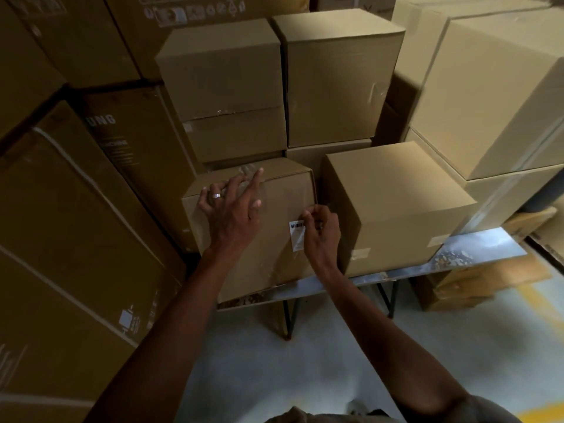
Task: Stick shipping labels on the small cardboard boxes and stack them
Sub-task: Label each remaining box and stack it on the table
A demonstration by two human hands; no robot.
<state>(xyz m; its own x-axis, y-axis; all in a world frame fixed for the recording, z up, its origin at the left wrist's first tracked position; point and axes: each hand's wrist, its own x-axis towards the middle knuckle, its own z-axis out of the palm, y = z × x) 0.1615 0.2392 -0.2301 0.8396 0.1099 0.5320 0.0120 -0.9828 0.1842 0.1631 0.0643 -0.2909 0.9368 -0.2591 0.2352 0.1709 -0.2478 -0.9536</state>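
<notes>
Right hand [322, 232] has its fingers curled, pinching the right edge of a white shipping label [297, 236] against the front face of a small cardboard box [253, 230]. The label has a barcode strip along its top; the print below it is too small to read. Left hand [232, 209] is spread flat, fingers straight, resting on the box's top front edge, with a silver ring [216, 196] on one finger. The box sits at the left end of a metal table [476, 254], just beside a second plain box [393, 206] to its right, which has a small pale sticker low on its front. More plain boxes are stacked behind and at right. Tall dark cartons [76, 224] stand at left; one shows the white letters "UNG" [102, 120], with smaller text beneath that is unreadable. Handling-symbol icons [195, 12] are printed on a carton at top. A yellow floor line [546, 300] runs at right.
</notes>
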